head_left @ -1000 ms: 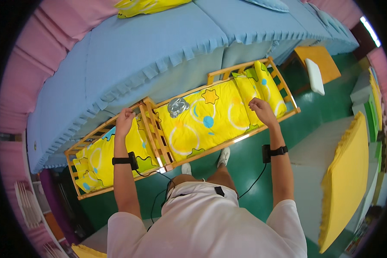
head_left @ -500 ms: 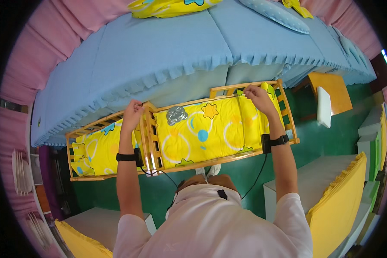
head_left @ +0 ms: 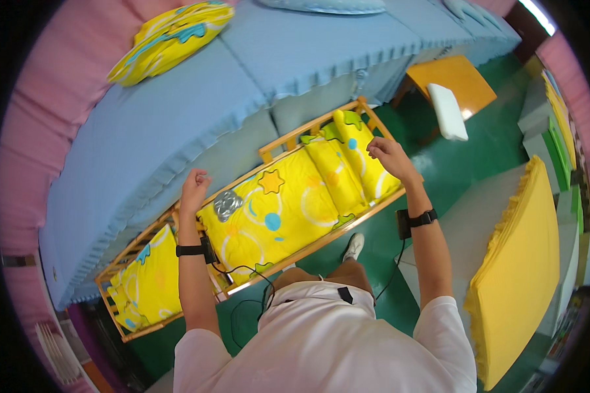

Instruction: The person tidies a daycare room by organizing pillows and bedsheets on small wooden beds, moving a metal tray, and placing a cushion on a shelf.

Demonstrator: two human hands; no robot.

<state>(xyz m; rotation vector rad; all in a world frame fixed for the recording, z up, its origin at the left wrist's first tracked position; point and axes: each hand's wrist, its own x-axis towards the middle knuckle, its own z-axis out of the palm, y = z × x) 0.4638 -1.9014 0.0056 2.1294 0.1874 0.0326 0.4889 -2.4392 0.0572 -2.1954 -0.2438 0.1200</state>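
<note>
On the bed (head_left: 311,126), between its long edges, we've got the quilt (head_left: 298,200), likely light, soft, unbreakable, best held by a corner, then a squashy-looking pillow (head_left: 364,165) at the right end, right hand (head_left: 389,157) near it, left hand (head_left: 195,190) near the far-left corner, both empty, finger gaps unclear, silver thing (head_left: 228,206) there too.

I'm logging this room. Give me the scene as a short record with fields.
Left hand: loosely bent, nothing visible in it
Right hand: loosely bent, nothing visible in it
Beds: two, wooden, end to end
Bedding: yellow, patterned
Grey shape: on the right bed's bedding, kind unclear
Far side: blue cloth, yellow bundle on top
Floor: green
</note>
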